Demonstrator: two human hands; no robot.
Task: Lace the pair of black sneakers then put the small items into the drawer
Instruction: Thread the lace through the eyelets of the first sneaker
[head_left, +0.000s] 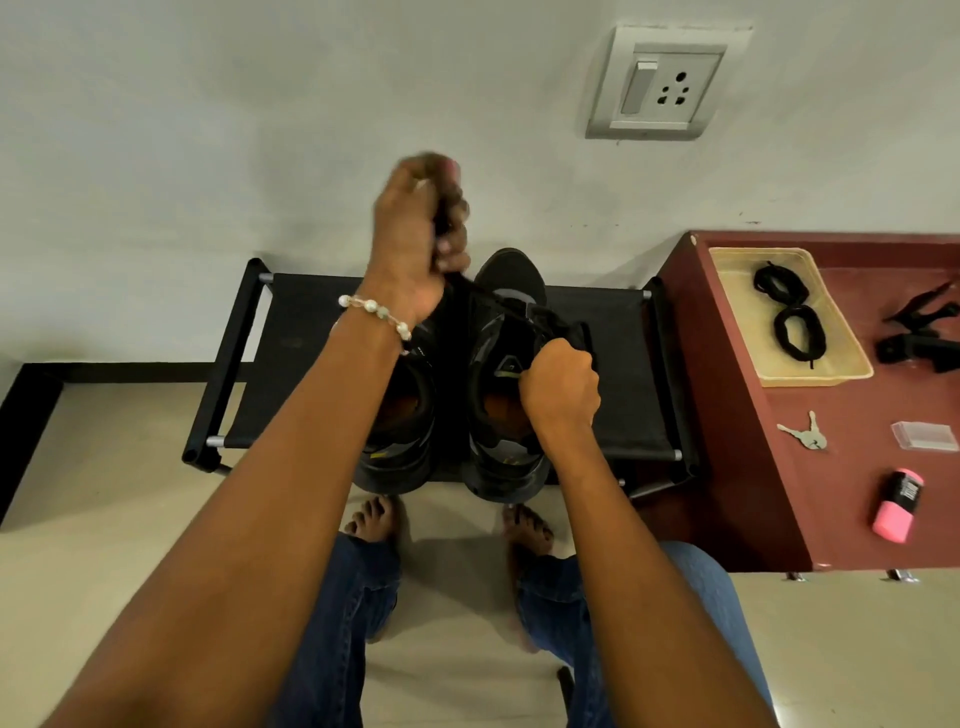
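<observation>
Two black sneakers stand side by side on a low black rack (618, 364): the left sneaker (402, 421) and the right sneaker (506, 322). My left hand (415, 234) is raised above them and grips a black lace (483, 299) that runs taut down to the right sneaker. My right hand (561, 389) grips the right sneaker's tongue and upper. A second black lace (789, 317) lies coiled in a beige tray (852, 364) on the maroon cabinet (810, 493).
On the cabinet top lie keys (805, 434), a clear small box (924, 435), a pink object (897, 504) and a black clip-like object (919, 332). A wall socket (660, 85) is above. My bare feet (384, 519) stand on the tiled floor before the rack.
</observation>
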